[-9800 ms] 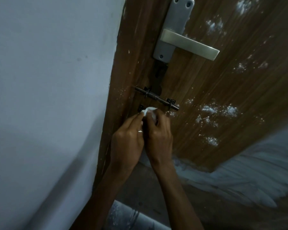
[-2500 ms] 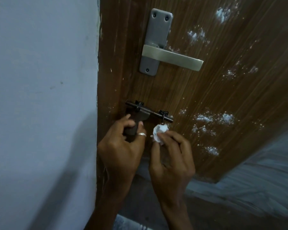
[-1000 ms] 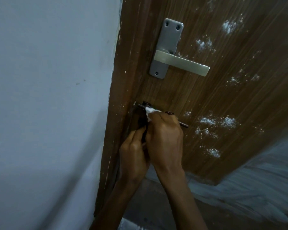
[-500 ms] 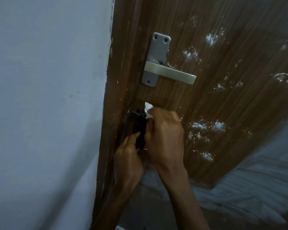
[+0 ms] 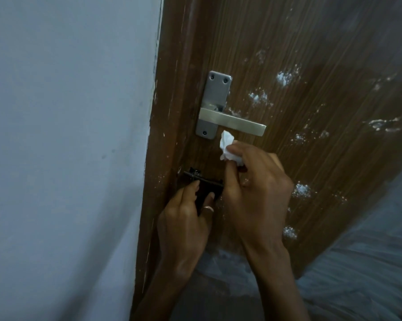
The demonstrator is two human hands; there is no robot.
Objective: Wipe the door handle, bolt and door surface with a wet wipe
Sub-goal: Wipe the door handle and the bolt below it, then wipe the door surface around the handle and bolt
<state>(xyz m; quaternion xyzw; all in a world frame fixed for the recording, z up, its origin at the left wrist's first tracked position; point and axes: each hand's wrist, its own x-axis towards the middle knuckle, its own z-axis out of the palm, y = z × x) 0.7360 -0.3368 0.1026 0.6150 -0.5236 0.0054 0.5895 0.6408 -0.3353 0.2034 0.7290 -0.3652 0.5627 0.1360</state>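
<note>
My right hand (image 5: 253, 193) pinches the crumpled wipe (image 5: 226, 144) between thumb and fingers, just under the handle (image 5: 232, 122) and above the bolt (image 5: 202, 179). I can't tell if the wipe touches the door (image 5: 322, 54). My left hand (image 5: 183, 223) grips the bolt by the door edge. White specks dot the door. Wall (image 5: 68, 135) at left.
</note>
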